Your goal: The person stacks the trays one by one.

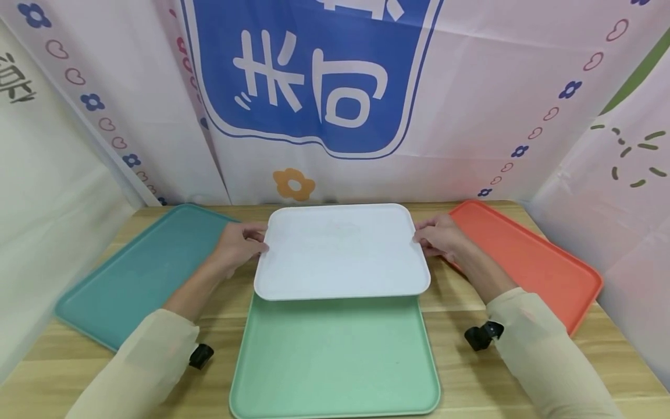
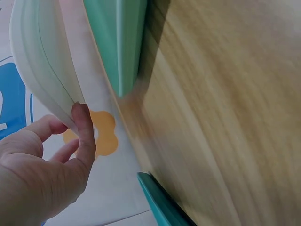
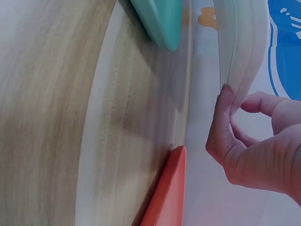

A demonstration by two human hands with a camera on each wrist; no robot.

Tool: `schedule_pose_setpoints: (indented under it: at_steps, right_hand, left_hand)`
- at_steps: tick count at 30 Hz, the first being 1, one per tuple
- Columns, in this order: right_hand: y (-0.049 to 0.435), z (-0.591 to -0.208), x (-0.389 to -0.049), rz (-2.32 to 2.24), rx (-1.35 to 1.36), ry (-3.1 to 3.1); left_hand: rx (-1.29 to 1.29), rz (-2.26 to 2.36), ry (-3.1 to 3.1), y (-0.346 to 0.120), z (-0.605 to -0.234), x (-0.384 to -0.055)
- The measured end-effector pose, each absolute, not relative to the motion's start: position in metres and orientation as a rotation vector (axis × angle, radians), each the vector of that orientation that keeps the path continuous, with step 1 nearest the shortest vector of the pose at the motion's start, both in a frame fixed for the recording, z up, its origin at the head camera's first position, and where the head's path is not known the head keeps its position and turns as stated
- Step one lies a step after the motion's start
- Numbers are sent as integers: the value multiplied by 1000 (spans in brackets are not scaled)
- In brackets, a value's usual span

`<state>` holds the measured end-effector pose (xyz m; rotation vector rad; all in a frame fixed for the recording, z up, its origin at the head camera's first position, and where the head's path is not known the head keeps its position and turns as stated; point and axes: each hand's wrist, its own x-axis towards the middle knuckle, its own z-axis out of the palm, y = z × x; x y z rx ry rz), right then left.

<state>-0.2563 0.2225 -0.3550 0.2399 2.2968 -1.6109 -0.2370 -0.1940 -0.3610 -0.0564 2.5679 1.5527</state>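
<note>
A white rectangular tray [image 1: 342,253] is held level between both hands, raised over the far part of a light green tray [image 1: 335,361]. My left hand [image 1: 241,247] pinches its left short edge between thumb and fingers. On the opposite edge my right hand [image 1: 441,234] does the same. Both wrist views show a gap between the white tray [image 2: 44,61] and the green tray [image 3: 162,23] lying on the table. The far part of the green tray is hidden beneath the white one in the head view.
A teal tray [image 1: 141,273] lies slanted on the left of the wooden table [image 1: 450,372]. On the right lies an orange-red tray [image 1: 528,262], also slanted. A printed cloth [image 1: 471,116] hangs behind the table, with more cloth along both sides.
</note>
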Motion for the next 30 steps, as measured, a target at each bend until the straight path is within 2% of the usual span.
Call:
schedule_pose_setpoints:
  at_steps: [30]
  right_hand:
    - [230, -358, -243, -1621, 172, 2265]
  left_hand:
    - [11, 1545, 2571, -196, -361, -219]
